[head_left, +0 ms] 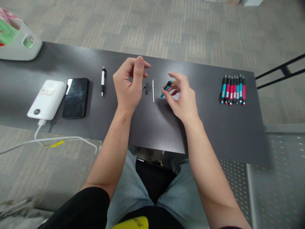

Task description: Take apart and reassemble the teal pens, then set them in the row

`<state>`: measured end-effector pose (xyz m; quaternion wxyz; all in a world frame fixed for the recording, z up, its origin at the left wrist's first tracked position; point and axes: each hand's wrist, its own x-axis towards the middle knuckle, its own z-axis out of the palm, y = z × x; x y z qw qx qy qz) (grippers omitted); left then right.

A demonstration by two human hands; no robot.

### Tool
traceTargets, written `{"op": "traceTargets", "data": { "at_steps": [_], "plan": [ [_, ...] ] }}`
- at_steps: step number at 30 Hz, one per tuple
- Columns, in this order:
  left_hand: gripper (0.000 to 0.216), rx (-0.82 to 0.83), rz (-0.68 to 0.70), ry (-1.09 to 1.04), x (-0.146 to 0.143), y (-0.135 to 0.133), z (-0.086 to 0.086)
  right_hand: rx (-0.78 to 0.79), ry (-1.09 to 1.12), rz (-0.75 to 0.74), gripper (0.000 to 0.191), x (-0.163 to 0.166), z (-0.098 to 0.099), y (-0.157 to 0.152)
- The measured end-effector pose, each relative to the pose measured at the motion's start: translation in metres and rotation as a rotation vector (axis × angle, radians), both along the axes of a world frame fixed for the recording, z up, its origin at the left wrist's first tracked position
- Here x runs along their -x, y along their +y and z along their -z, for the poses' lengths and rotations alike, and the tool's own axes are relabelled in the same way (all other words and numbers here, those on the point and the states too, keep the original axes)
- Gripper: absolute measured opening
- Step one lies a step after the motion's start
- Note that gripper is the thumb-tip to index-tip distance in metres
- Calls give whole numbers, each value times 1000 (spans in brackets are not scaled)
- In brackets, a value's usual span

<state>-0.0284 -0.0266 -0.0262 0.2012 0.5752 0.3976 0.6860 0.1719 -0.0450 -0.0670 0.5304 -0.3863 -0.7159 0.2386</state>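
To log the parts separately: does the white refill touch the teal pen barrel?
Apart. The head view shows bare dark table between the white refill and the lower tip of the teal pen barrel, held in the right hand.

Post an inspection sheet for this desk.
Surface: dark table, no spills seen.
Job's things: teal barrel pinched in right hand; white refill and small black parts lying beside it.
Clutter: pen row at right; black-white pen, phone, power bank at left.
Hands: left hand raised, fingers curled, contents unclear; right grips the barrel.
Cables: white cable runs from the power bank off the near edge.
Surroundings: carpet; grey bin far left; perforated metal at right.
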Motion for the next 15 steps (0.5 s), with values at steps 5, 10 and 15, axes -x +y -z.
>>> {"op": "traceTargets", "data": {
  "at_steps": [5,10,15],
  "plan": [
    [57,25,-5,33,3,6,3,-169,191,164,53,2,-4,1],
    [59,44,-26,103,4,5,4,18,46,66,51,-3,-8,-6],
    [59,175,-100,275,8,1,1,4,73,37,46,-2,-6,-6]
  ]
}}
